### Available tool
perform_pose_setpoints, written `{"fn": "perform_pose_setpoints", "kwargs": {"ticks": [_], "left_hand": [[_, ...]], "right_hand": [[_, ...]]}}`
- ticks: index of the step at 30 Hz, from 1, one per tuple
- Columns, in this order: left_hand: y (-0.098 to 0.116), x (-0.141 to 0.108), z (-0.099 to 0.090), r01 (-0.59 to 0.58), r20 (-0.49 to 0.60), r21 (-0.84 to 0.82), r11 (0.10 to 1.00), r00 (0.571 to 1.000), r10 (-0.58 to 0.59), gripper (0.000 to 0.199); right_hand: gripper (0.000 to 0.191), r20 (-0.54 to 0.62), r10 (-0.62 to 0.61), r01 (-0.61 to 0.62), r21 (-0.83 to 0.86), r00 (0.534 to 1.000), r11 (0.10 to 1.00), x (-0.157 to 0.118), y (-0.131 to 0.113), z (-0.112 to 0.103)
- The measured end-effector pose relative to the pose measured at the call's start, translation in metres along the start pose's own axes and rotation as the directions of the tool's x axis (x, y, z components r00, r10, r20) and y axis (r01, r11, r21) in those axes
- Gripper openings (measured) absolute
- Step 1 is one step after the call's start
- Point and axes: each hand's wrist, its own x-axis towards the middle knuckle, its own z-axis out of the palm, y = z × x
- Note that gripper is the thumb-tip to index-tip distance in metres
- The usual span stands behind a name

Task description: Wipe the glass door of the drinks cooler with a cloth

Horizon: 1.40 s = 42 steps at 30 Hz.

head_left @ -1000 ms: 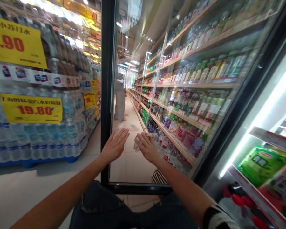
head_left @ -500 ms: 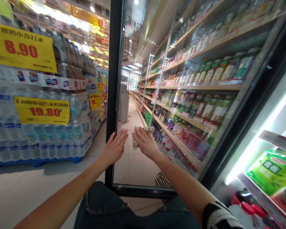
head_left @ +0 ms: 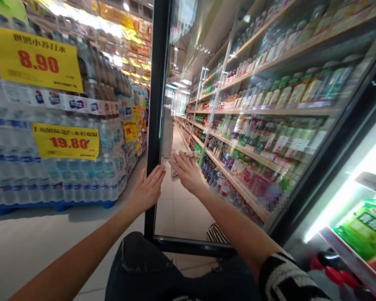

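A glass door [head_left: 188, 217] in a black frame [head_left: 156, 125] stands in front of me. My right hand [head_left: 189, 173] lies spread on a pale cloth [head_left: 193, 155], pressing it against the glass. Parts of the cloth show above and left of the fingers; the rest is hidden under the palm. My left hand [head_left: 148, 190] rests with extended fingers over the left black frame and the glass edge, with nothing in it.
Stacked water bottles [head_left: 65, 184] on a blue pallet [head_left: 59, 205] stand at the left, with yellow price signs [head_left: 65, 141]. Drink shelves [head_left: 269, 110] show in the glass. A lit cooler with a green package [head_left: 368, 228] is at the lower right.
My right hand and the cloth have moved up a little on the glass. My left hand has shifted slightly left against the frame. The view has turned slightly left.
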Motion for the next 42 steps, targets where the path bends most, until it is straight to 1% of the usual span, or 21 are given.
{"fn": "perform_pose_setpoints", "kwargs": {"ticks": [2, 5, 6, 7, 8, 11, 13, 15, 18, 19, 20, 21, 23, 25, 26, 28, 31, 32, 34, 38, 42], "left_hand": [[0.002, 0.001, -0.001, 0.008, -0.015, -0.008, 1.000, 1.000, -0.008, 0.065], [0.001, 0.001, -0.001, 0.010, -0.019, -0.021, 1.000, 1.000, -0.010, 0.067], [0.001, 0.001, 0.000, 0.010, -0.019, -0.023, 1.000, 1.000, -0.010, 0.067], [0.000, 0.001, 0.000, 0.010, -0.017, -0.023, 1.000, 1.000, -0.010, 0.067], [-0.001, 0.002, 0.001, 0.012, -0.013, -0.022, 1.000, 1.000, -0.012, 0.067], [0.000, 0.007, 0.002, 0.033, -0.007, -0.022, 0.999, 0.999, -0.033, 0.066], [0.002, 0.014, 0.001, 0.062, -0.021, -0.023, 0.998, 0.998, -0.062, 0.066], [0.004, 0.022, -0.001, 0.091, -0.040, -0.026, 0.996, 0.995, -0.092, 0.066], [0.003, 0.035, -0.005, 0.110, -0.062, -0.024, 0.994, 0.992, -0.111, 0.066], [0.002, 0.039, -0.007, 0.111, -0.068, -0.020, 0.994, 0.991, -0.112, 0.066], [0.001, 0.044, -0.008, 0.112, -0.075, -0.015, 0.994, 0.991, -0.113, 0.066], [-0.001, 0.049, -0.009, 0.114, -0.082, -0.010, 0.993, 0.990, -0.114, 0.065], [-0.002, 0.059, -0.011, 0.117, -0.095, 0.000, 0.993, 0.989, -0.117, 0.065], [-0.002, 0.070, -0.013, 0.120, -0.109, 0.005, 0.993, 0.987, -0.118, 0.064], [-0.001, 0.076, -0.014, 0.118, -0.113, 0.006, 0.993, 0.987, -0.117, 0.063], [0.003, 0.085, -0.015, 0.111, -0.116, 0.000, 0.994, 0.987, -0.110, 0.060], [0.009, 0.093, -0.013, 0.094, -0.106, -0.035, 0.995, 0.990, -0.097, 0.059], [0.010, 0.095, -0.012, 0.092, -0.104, -0.050, 0.994, 0.990, -0.097, 0.059], [0.012, 0.096, -0.007, 0.097, -0.107, -0.073, 0.993, 0.989, -0.105, 0.061], [0.015, 0.097, -0.001, 0.115, -0.128, -0.095, 0.989, 0.984, -0.126, 0.063], [0.016, 0.098, 0.001, 0.108, -0.144, -0.115, 0.987, 0.982, -0.124, 0.065]], "right_hand": [[0.043, 0.021, -0.031, 0.031, 0.026, 0.999, 0.999, -0.003, -0.003, 0.003], [0.040, 0.083, -0.177, 0.172, 0.071, 0.981, 0.983, -0.015, -0.008, 0.010], [0.040, 0.088, -0.210, 0.204, 0.072, 0.974, 0.976, -0.014, -0.007, 0.010], [0.040, 0.081, -0.211, 0.207, 0.060, 0.974, 0.977, -0.009, -0.003, 0.010], [0.041, 0.057, -0.181, 0.179, 0.037, 0.982, 0.983, -0.001, 0.002, 0.008], [0.044, -0.055, -0.005, 0.003, -0.028, 0.998, 1.000, 0.027, 0.019, -0.002], [0.044, -0.087, 0.060, -0.064, -0.043, 0.994, 0.997, 0.033, 0.026, -0.006], [0.045, -0.063, 0.020, -0.022, -0.044, 0.998, 0.999, 0.020, 0.027, -0.007], [0.045, -0.017, -0.133, 0.133, -0.041, 0.991, 0.990, -0.009, 0.030, -0.008], [0.045, -0.018, -0.166, 0.165, -0.046, 0.986, 0.985, -0.015, 0.035, -0.009], [0.045, -0.032, -0.165, 0.163, -0.059, 0.986, 0.985, -0.016, 0.041, -0.013], [0.045, -0.062, -0.129, 0.124, -0.080, 0.990, 0.989, -0.014, 0.049, -0.017], [0.043, -0.153, 0.009, -0.029, -0.124, 0.988, 0.992, -0.003, 0.065, -0.026], [0.040, -0.233, 0.134, -0.172, -0.151, 0.963, 0.973, 0.004, 0.076, -0.034], [0.040, -0.249, 0.156, -0.200, -0.160, 0.956, 0.967, 0.002, 0.078, -0.035], [0.040, -0.213, 0.129, -0.167, -0.171, 0.968, 0.971, -0.010, 0.076, -0.035], [0.043, -0.077, 0.037, -0.048, -0.147, 0.996, 0.988, -0.040, 0.065, -0.032], [0.045, -0.041, 0.025, -0.030, -0.127, 0.999, 0.991, -0.048, 0.062, -0.032], [0.048, -0.007, 0.028, -0.029, -0.091, 1.000, 0.995, -0.056, 0.058, -0.033], [0.049, -0.019, 0.078, -0.079, -0.093, 0.997, 0.992, -0.051, 0.055, -0.031], [0.049, -0.103, 0.092, -0.108, -0.159, 0.990, 0.981, -0.047, 0.060, -0.026]]}}
